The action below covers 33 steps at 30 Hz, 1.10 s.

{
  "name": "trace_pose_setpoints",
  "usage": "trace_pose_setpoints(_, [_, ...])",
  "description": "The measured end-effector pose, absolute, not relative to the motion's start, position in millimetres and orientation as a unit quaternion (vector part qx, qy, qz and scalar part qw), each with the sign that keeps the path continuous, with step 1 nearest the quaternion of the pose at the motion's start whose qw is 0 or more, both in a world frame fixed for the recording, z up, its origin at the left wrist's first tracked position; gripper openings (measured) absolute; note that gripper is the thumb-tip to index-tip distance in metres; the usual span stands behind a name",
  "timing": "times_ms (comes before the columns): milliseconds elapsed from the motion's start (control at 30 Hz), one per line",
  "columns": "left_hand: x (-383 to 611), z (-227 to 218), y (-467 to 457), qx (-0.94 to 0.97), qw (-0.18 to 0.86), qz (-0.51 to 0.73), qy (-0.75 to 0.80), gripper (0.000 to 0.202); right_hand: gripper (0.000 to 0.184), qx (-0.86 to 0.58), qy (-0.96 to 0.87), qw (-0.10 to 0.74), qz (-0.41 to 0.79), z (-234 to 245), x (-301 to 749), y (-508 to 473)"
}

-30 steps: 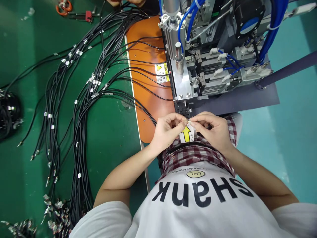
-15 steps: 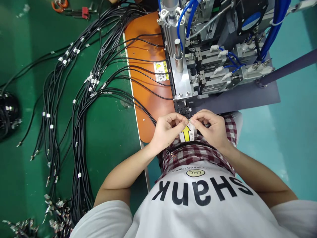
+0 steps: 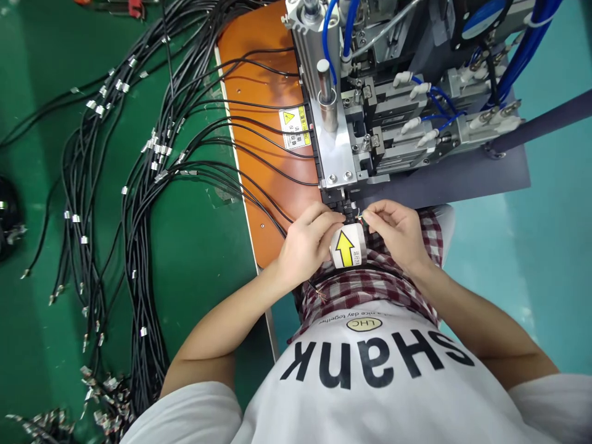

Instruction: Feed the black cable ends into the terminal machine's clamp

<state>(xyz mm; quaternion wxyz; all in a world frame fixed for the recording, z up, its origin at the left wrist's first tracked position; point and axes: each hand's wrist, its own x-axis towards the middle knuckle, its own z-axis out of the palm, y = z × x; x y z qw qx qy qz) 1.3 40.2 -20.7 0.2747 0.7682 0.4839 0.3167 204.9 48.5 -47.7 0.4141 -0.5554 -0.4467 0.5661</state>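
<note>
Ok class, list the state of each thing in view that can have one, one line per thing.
Left hand: fingers curled, black cable running under it.
Right hand: pinching a fine wire end at the jig.
Black cables: loose, draped across the bench.
Blue air hoses: connected to the machine.

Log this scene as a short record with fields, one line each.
left hand: curled over a black cable, beside the fixture
right hand: fingertips pinching a wire end at the fixture
fixture: black, at the foot of the pneumatic machine
label: yellow arrow, between the hands
cables: bundled on the green mat, some across the orange plate
lap: plaid cloth below the hands
</note>
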Motion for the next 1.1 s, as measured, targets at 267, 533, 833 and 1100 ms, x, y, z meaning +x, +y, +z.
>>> trace_pose_setpoints(267, [-6, -46, 54, 0.804, 0.217, 0.291, 0.470, 0.029, 0.020, -0.551, -0.405, 0.407, 0.606, -67, 199, 70])
trace_pose_setpoints(533, [-8, -52, 60, 0.820, 0.188, 0.281, 0.462, 0.029, 0.021, -0.550, -0.398, 0.401, 0.615, -69, 198, 76])
trace_pose_setpoints(833, [-5, -60, 61, 0.819, 0.149, 0.307, 0.462, 0.029, 0.023, -0.550, -0.463, 0.408, 0.563, -62, 201, 79])
trace_pose_setpoints(1100, [-6, -56, 59, 0.834, 0.147, 0.260, 0.464, 0.032, 0.023, -0.551, -0.430, 0.390, 0.599, -67, 201, 74])
